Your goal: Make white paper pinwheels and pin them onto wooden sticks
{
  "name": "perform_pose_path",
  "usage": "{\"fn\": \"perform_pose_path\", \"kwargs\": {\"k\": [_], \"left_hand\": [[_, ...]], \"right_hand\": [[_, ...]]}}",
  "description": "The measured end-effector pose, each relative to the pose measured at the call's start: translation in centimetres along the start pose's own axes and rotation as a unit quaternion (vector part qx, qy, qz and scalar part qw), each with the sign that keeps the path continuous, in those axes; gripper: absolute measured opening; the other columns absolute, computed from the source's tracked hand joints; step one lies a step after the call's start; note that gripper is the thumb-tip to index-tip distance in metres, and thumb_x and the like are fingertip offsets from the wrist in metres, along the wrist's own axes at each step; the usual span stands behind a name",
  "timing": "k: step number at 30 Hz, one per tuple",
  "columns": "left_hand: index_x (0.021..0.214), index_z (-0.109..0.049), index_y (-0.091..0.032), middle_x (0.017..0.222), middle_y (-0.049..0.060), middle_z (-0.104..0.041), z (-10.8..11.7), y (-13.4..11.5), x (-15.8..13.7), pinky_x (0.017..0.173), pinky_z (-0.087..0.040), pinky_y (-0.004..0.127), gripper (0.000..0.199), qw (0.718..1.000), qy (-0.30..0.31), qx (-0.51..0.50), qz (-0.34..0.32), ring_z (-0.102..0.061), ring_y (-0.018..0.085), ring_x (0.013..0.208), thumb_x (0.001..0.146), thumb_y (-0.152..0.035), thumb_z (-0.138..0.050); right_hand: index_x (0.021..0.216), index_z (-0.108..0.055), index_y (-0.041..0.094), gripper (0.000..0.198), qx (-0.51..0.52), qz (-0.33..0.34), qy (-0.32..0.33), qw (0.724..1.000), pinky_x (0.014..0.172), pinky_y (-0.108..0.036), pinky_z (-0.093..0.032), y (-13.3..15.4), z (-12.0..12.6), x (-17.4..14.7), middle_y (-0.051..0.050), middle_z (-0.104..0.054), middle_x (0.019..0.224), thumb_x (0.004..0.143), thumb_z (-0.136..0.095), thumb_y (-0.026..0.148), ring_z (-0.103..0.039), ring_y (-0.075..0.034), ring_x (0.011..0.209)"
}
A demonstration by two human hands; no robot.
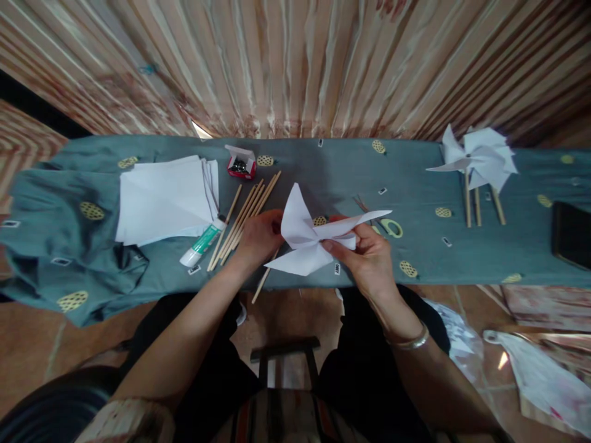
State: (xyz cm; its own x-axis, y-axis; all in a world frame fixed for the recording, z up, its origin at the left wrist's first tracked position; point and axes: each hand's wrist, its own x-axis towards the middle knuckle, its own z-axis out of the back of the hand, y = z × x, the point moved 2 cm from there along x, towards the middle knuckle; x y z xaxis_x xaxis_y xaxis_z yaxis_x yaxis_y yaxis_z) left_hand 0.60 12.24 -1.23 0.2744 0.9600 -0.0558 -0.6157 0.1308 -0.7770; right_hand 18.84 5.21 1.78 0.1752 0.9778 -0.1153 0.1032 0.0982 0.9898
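Observation:
A white paper pinwheel [307, 237] with folded blades is held over the near part of the table. My right hand [369, 249] pinches it near its centre, thumb on top and fingers underneath. Left of the pinwheel, my left hand [259, 239] is closed, its fingertips partly hidden behind a blade; what they hold cannot be made out. Below that hand a thin wooden stick [262, 284] slants past the table's front edge, its upper end hidden. Several more wooden sticks [249, 212] lie beside my left hand.
A glue stick [203, 243] and a stack of white paper [161, 197] lie left. Behind the sticks stands an open small red box [241, 165] of dark small pieces. Scissors [391, 227] are right of my hand. Finished pinwheels on sticks [478, 160] and a black phone-like object [571, 234] lie far right.

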Motion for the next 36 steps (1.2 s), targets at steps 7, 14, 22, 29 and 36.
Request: {"fn": "perform_pose_path", "kwargs": {"k": [7, 14, 22, 29, 36], "left_hand": [[0.078, -0.074, -0.013, 0.062, 0.002, -0.069, 0.1, -2.4, -1.7, 0.051, -0.044, 0.023, 0.033, 0.863, 0.087, -0.474, 0.149, -0.058, 0.012, 0.052, 0.056, -0.035, -0.085], [0.075, -0.075, -0.015, 0.067, 0.000, -0.068, 0.5, -4.3, -2.7, 0.051, -0.040, 0.021, 0.023, 0.830, 0.159, -0.511, 0.157, -0.055, 0.009, 0.053, 0.059, -0.030, -0.082], [0.078, -0.079, -0.021, 0.090, 0.006, -0.075, 0.2, -3.9, -3.4, 0.071, -0.050, 0.029, 0.014, 0.868, 0.182, -0.458, 0.066, -0.066, 0.020, 0.080, 0.067, -0.029, -0.074], [0.074, -0.079, -0.023, 0.089, 0.007, -0.075, 0.2, -4.0, -3.4, 0.076, -0.052, 0.034, 0.014, 0.869, 0.195, -0.449, 0.075, -0.066, 0.024, 0.083, 0.065, -0.033, -0.075], [0.074, -0.079, -0.023, 0.089, 0.008, -0.074, 0.1, -4.0, -3.5, 0.079, -0.052, 0.037, 0.019, 0.860, 0.201, -0.464, 0.073, -0.065, 0.024, 0.082, 0.062, -0.036, -0.076]], "right_hand": [[0.103, -0.067, 0.025, 0.034, -0.082, 0.054, 0.037, 0.994, 0.065, -0.029, -0.059, 2.3, -0.4, -2.7, 0.000, -0.076, 0.087, 0.071, -0.076, 0.021, -0.073, -0.018, 0.075], [0.111, -0.066, 0.026, 0.035, -0.219, 0.168, 0.010, 0.961, 0.074, -0.033, -0.059, 3.2, -0.1, -3.6, -0.003, -0.076, 0.088, 0.077, -0.070, 0.019, -0.073, -0.021, 0.082], [0.114, -0.063, 0.031, 0.034, -0.297, 0.247, -0.016, 0.922, 0.080, -0.039, -0.057, 4.4, 0.0, -3.9, -0.001, -0.076, 0.090, 0.082, -0.065, 0.019, -0.072, -0.021, 0.085], [0.121, -0.058, 0.029, 0.034, -0.251, 0.267, 0.023, 0.930, 0.083, -0.044, -0.056, 4.2, 0.2, -4.0, -0.003, -0.076, 0.091, 0.087, -0.060, 0.033, -0.073, -0.024, 0.086], [0.124, -0.059, 0.031, 0.043, -0.236, 0.267, 0.016, 0.934, 0.084, -0.043, -0.056, 4.1, 0.1, -4.1, -0.002, -0.076, 0.095, 0.082, -0.065, 0.020, -0.073, -0.024, 0.088]]}}
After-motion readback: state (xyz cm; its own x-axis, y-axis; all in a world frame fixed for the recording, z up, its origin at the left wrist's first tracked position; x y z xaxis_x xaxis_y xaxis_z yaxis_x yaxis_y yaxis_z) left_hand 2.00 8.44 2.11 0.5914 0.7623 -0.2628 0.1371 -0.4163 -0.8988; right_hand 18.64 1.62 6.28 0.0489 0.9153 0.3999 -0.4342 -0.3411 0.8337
